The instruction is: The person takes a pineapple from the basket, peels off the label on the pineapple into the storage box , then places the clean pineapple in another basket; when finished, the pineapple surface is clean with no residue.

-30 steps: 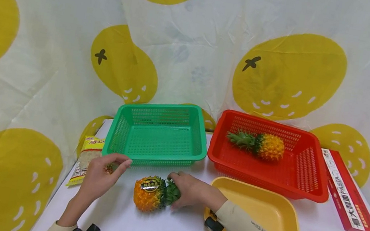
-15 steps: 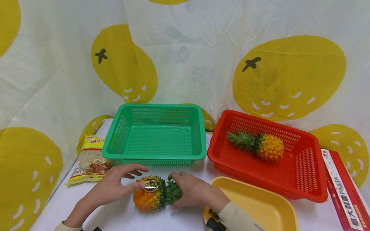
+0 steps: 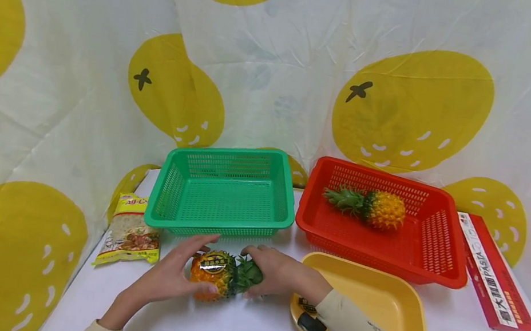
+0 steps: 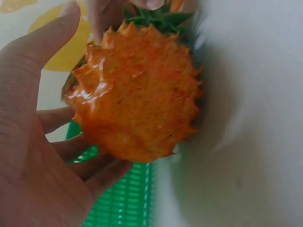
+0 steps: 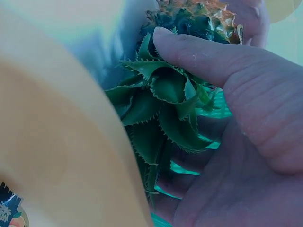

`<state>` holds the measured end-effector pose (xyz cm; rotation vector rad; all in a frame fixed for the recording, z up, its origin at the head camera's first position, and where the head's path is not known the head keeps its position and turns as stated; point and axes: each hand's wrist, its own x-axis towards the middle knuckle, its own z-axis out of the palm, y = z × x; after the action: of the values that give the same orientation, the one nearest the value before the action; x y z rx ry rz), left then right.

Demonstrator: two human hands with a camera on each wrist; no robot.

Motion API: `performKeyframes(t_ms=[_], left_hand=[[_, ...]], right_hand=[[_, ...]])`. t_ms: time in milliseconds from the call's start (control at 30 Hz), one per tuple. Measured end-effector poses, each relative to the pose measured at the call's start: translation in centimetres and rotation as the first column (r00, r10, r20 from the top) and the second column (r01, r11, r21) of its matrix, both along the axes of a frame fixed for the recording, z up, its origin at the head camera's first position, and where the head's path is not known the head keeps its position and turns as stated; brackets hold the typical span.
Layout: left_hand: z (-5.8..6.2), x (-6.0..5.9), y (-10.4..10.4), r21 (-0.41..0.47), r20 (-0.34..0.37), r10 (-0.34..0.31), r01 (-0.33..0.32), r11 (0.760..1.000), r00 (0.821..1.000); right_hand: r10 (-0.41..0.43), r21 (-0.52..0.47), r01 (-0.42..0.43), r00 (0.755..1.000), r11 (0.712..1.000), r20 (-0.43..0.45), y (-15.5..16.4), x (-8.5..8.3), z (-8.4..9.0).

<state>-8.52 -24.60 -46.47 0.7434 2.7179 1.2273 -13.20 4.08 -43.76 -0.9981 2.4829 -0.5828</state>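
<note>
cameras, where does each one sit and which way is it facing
Head: from above, looks forward and down at the pineapple, left hand, right hand, sleeves.
Left wrist: beside the left hand, faces the pineapple's base.
Right wrist: beside the right hand, faces the leafy crown.
All three share this pineapple.
</note>
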Motion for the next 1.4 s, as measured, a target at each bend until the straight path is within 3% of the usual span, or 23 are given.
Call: performKeyframes(t_ms=[400, 767, 1267, 1400], left_hand=[[-1.3, -0.1, 0.6, 0.02, 0.051, -0.013, 0.012, 1.0, 0.999], [-1.8, -0.2, 0.5, 0.048, 0.067, -0.03, 0.027, 0.998, 0.997], [-1.9, -0.3, 0.5, 0.051, 0.145, -0.028, 0.021, 0.998, 0.989], [-1.9, -0.3, 0.4, 0.048, 0.15, -0.018, 0.011, 0.999, 0.989]], right_hand=[[0.018, 0.017, -0.018, 1.0, 1.0, -0.014, 0.6, -0.4, 1.4], [0.027, -0.022, -0.029, 0.996, 0.999, -0.088, 0.1, -0.1, 2.7], [-0.084, -0.146, 0.051, 0.97, 0.988, -0.229, -2.2, 0.4, 3.3], [-0.116, -0.174, 0.079, 0.969, 0.982, -0.216, -3.0, 0.5, 3.3]])
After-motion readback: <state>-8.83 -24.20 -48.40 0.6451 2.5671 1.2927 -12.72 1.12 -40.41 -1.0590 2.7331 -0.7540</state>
